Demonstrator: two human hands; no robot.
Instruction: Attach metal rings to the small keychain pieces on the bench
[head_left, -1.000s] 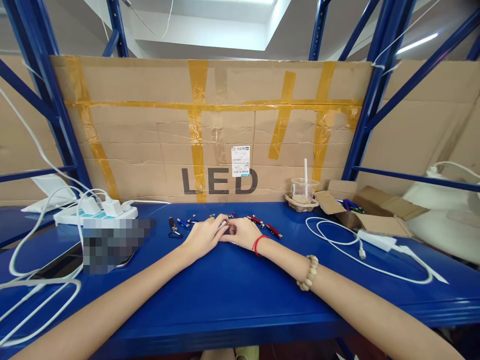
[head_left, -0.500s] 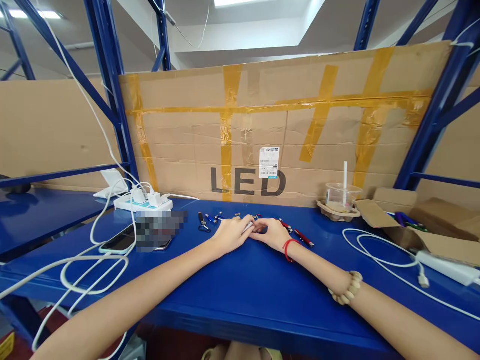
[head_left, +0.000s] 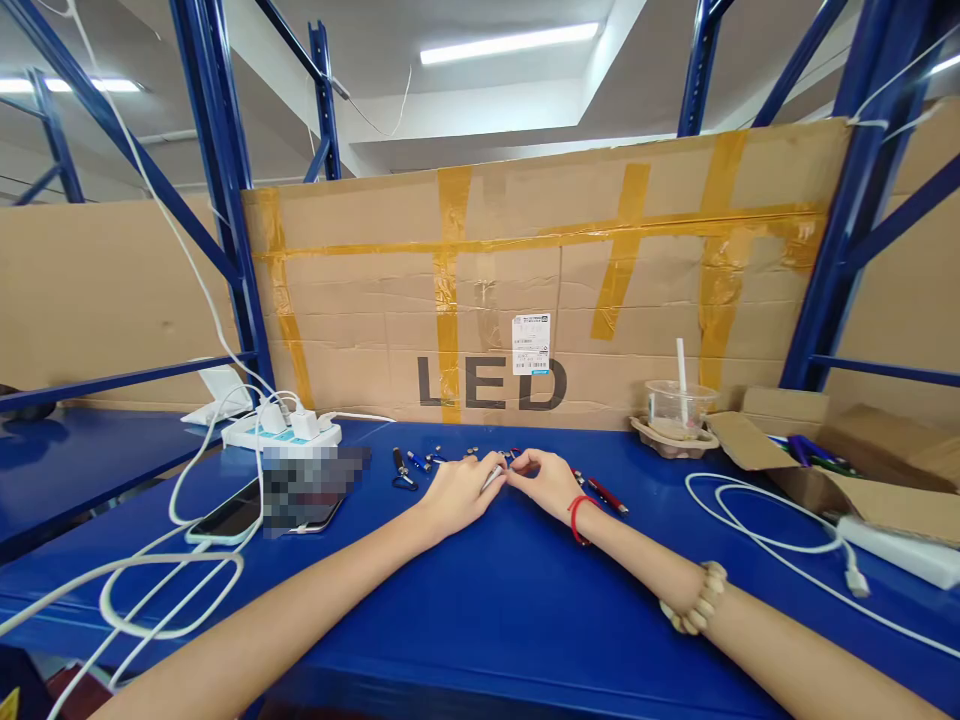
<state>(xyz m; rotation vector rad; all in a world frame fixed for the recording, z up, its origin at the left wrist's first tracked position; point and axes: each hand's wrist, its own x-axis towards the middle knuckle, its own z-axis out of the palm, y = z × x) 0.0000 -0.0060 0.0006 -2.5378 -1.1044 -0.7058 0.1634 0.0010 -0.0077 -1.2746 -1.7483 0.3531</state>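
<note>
From the head view: clamps the left hand's [head_left: 459,495] fingers tight on a slim pale piece [head_left: 492,478], held low over the middle of a blue tabletop [head_left: 487,625]. Meets it from the other side with the right hand [head_left: 551,482], thumb and forefinger bent into a ring, tips right by the left fingertips and the end of that piece; cannot tell whether pinched on anything there, too small to see. Wears a red string [head_left: 577,517] at the right wrist, pale beads [head_left: 694,602] farther up. Now, just past the left hand, spots a black piece with a loop [head_left: 399,465] and a short blue piece [head_left: 418,462]; by the right, a red pen-like stick [head_left: 606,496]. Over to the left, finds a white power strip [head_left: 281,438] and a phone [head_left: 225,515]. Across to the right, catches a clear cup [head_left: 679,405] in a cardboard holder [head_left: 673,442], an open carton [head_left: 892,508] and a looped white cable [head_left: 795,550]. Behind everything, reads "LED" on a taped cardboard sheet [head_left: 352,320].
</note>
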